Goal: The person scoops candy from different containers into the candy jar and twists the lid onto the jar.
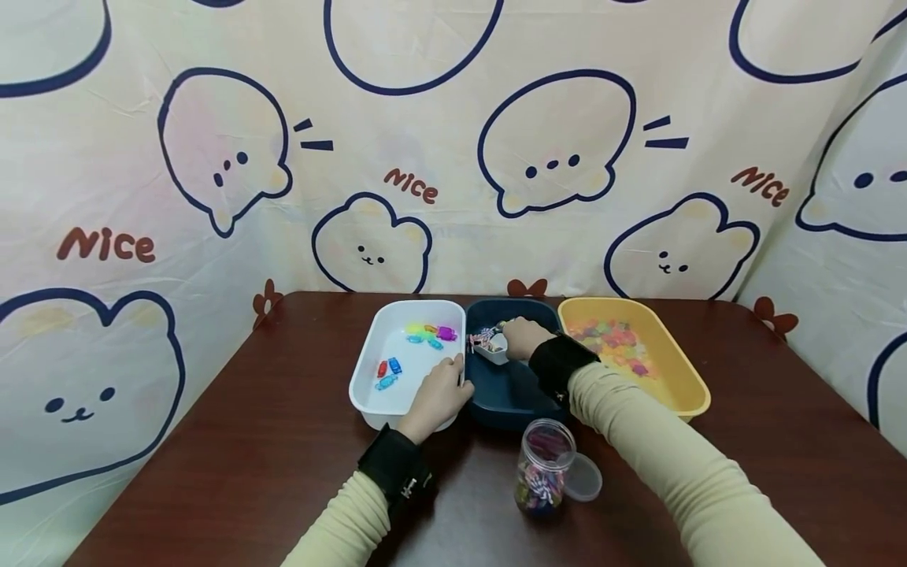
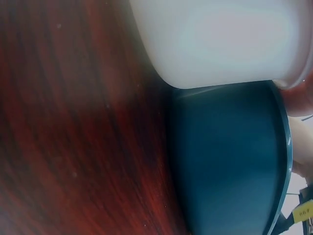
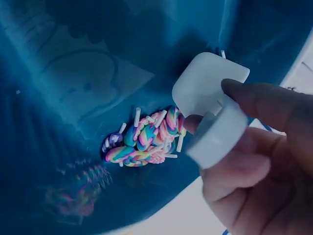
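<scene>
White plastic scoop (image 3: pixel 208 83) is at approx. 10 o'clock in dark-blue tub (image 1: pixel 506 391), pinched in R hand (image 1: pixel 526 339), fingers closed on it; L hand (image 1: pixel 437 396) curls over white tub (image 1: pixel 413 358) rim at abt. 4 o'clock. Step's prob. scooping striped twists (image 3: pixel 146 139); next move calls for a level scoop, tubs steady. Long axis looks approx. 9-to-3 in head view, bowl toward 9.

The white scoop (image 3: pixel 209 81), small and stubby-handled, is held inside the dark blue bin (image 1: pixel 510 398), just beside swirled candies (image 3: pixel 142 139). These, pink, teal and yellow with short white sticks, lie heaped at the upright bin's far left.
</scene>
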`<state>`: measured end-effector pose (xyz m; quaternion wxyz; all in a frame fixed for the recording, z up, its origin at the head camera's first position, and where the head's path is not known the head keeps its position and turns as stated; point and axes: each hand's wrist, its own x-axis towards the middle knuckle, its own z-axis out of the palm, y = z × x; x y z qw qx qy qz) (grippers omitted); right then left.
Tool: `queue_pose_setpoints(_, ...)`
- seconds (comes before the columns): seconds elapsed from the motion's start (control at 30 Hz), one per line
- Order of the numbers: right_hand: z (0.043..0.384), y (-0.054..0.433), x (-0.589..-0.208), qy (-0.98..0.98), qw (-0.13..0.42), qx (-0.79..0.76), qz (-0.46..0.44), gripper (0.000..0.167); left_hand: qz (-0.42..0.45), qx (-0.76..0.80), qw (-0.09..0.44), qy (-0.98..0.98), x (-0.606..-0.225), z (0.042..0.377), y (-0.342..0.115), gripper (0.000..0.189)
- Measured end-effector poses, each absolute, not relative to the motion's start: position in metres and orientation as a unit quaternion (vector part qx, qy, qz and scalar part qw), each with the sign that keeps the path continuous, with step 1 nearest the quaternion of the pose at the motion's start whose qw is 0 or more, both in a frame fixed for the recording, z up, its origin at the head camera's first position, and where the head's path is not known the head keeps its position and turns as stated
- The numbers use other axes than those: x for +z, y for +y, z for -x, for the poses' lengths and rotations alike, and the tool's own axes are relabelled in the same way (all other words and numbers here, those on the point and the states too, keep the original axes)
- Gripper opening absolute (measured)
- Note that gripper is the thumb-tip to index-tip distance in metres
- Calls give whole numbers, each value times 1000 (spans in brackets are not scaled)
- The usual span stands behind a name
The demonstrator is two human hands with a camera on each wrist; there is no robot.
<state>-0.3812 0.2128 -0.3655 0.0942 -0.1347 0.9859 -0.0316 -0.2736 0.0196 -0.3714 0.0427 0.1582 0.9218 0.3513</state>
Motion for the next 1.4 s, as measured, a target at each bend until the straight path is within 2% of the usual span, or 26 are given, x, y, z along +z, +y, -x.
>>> queue_pose_setpoints(0.07, 374, 204, -354, 988, 97, -44, 108, 29, -160, 350, 41, 922, -372, 274, 20, 54)
queue_pose_setpoints(0.13, 380, 206, -363, 990, 70, -60, 109, 27, -162, 348, 38, 922, -372, 274, 20, 54)
queue_pose_setpoints(0.23, 423, 225, -417, 989, -2, -58, 135, 12, -165, 349, 34, 922, -373, 273, 21, 53)
queue_pose_setpoints(0.33, 484, 250, -490, 989, -48, -56, 128, 12, -166, 353, 36, 920, -374, 273, 21, 53)
queue_pose_setpoints(0.43, 526, 268, -536, 992, -52, -65, 96, 17, -164, 355, 40, 919, -374, 273, 22, 54)
queue_pose_setpoints(0.5, 538, 273, -548, 991, -59, -86, 80, 18, -163, 355, 38, 920, -375, 274, 21, 54)
queue_pose_setpoints(0.53, 540, 275, -549, 992, -42, -91, 75, 23, -163, 355, 36, 920, -375, 274, 21, 54)
queue_pose_setpoints(0.6, 533, 273, -540, 991, -24, -110, 77, 28, -166, 352, 29, 921, -375, 275, 20, 54)
queue_pose_setpoints(0.73, 472, 251, -476, 983, 38, -165, 70, 46, -174, 352, 24, 920, -375, 275, 19, 55)
queue_pose_setpoints(0.83, 410, 221, -414, 969, 87, -230, 28, 44, -173, 353, 27, 919, -375, 275, 19, 55)
queue_pose_setpoints(0.97, 362, 196, -367, 947, 121, -297, -14, 29, -169, 353, 28, 920, -374, 275, 20, 55)
queue_pose_setpoints(1.03, 351, 195, -359, 942, 123, -312, -11, 20, -167, 352, 28, 920, -374, 275, 20, 55)
queue_pose_setpoints(1.1, 348, 196, -358, 942, 128, -309, 1, 18, -164, 354, 31, 920, -374, 274, 20, 55)
queue_pose_setpoints(1.27, 352, 194, -353, 955, 139, -262, 17, 35, -156, 359, 41, 919, -376, 273, 20, 55)
queue_pose_setpoints(1.4, 356, 187, -350, 964, 132, -230, 3, 36, -162, 358, 33, 919, -376, 274, 20, 54)
